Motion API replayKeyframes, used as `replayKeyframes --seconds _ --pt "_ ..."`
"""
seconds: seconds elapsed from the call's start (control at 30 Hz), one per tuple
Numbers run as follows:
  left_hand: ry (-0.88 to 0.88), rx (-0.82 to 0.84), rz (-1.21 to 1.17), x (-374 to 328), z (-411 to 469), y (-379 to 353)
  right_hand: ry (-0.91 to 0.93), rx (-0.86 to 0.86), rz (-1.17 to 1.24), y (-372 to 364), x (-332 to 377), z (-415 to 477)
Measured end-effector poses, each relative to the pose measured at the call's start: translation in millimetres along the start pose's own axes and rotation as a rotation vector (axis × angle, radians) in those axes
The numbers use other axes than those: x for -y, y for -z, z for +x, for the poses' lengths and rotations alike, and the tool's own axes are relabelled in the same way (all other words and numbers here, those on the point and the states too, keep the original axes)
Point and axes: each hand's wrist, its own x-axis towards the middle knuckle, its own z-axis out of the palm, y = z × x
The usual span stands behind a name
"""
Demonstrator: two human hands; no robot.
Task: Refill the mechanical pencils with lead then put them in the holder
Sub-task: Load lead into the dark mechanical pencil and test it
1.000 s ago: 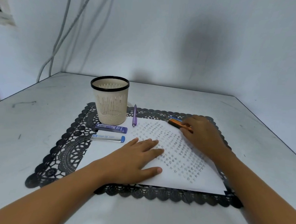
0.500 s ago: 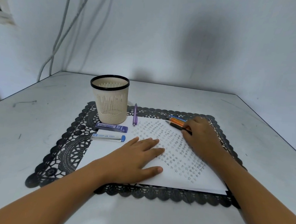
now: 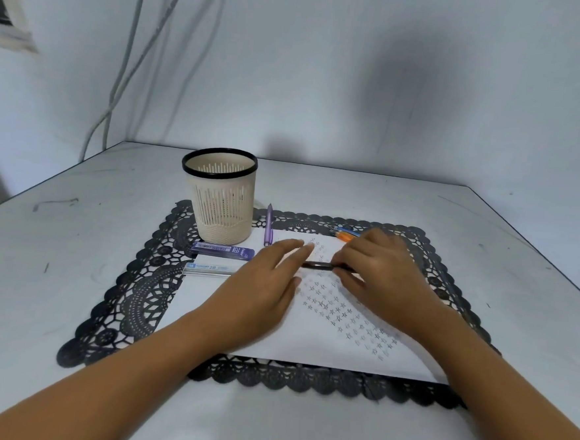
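My right hand [image 3: 382,279] is closed around a dark mechanical pencil [image 3: 318,265], held level just above the white paper [image 3: 325,339]. My left hand [image 3: 266,287] hovers with fingers spread, its fingertips close to the pencil's free end. A purple mechanical pencil [image 3: 268,226] lies beside the cream mesh holder [image 3: 219,196] with a black rim. Orange and blue pencils [image 3: 346,234] lie behind my right hand, partly hidden. A dark blue lead case [image 3: 223,249] and a clear lead case [image 3: 208,268] lie in front of the holder.
Everything rests on a black lace placemat [image 3: 139,291] on a grey-white table [image 3: 55,272]. The wall stands close behind, with cables [image 3: 120,80] hanging at the back left. The table's right edge [image 3: 533,250] runs diagonally.
My right hand has lifted the dark pencil from the group at the back right and brought it left. My left hand has risen off the paper and moved toward the pencil.
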Motion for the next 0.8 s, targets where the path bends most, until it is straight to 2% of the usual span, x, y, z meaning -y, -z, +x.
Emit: replayKeyframes --seconds 0.17,0.4,0.5,0.67,0.8 --pt "0.007 0.049 -0.09 -3 1 -1 0.149 -0.028 -0.009 3 16 -2" --pt "-0.001 0.019 -0.172 -1 1 -3 0.097 -0.057 0.19 6 17 -1" --pt "0.014 -0.022 -0.19 -2 2 -1 -0.058 -0.066 0.336 10 9 -1" --pt "0.103 -0.06 -0.263 1 6 7 -0.494 -0.096 0.761 25 -1 -1" --pt "0.138 -0.07 -0.281 4 7 7 -0.647 -0.101 1.083 26 -4 0"
